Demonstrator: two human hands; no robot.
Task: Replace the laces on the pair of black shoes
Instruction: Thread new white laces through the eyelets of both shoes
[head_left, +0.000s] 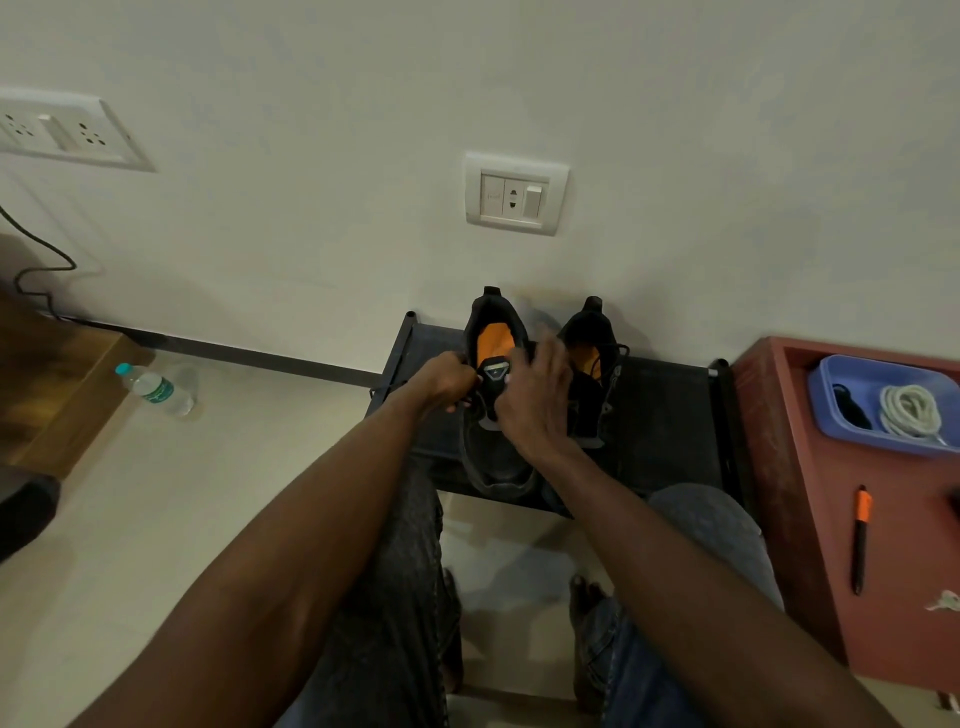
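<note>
Two black shoes with orange insoles stand side by side on a low black rack (665, 415) against the wall. The left shoe (496, 457) has its toe toward me and its tongue up. My left hand (448, 378) grips that shoe's left collar edge near the black lace. My right hand (535, 395) curls over the shoe's right side by the tongue, and what its fingers hold is hidden. The right shoe (592, 338) stands behind my right hand with its black lace hanging loose.
A blue tray (831, 410) on the red-brown table (810, 519) at right holds a coiled white lace (909, 410) and a black lace (852, 410). An orange-and-black pen (861, 540) lies on that table. A water bottle (156, 388) lies on the floor at left.
</note>
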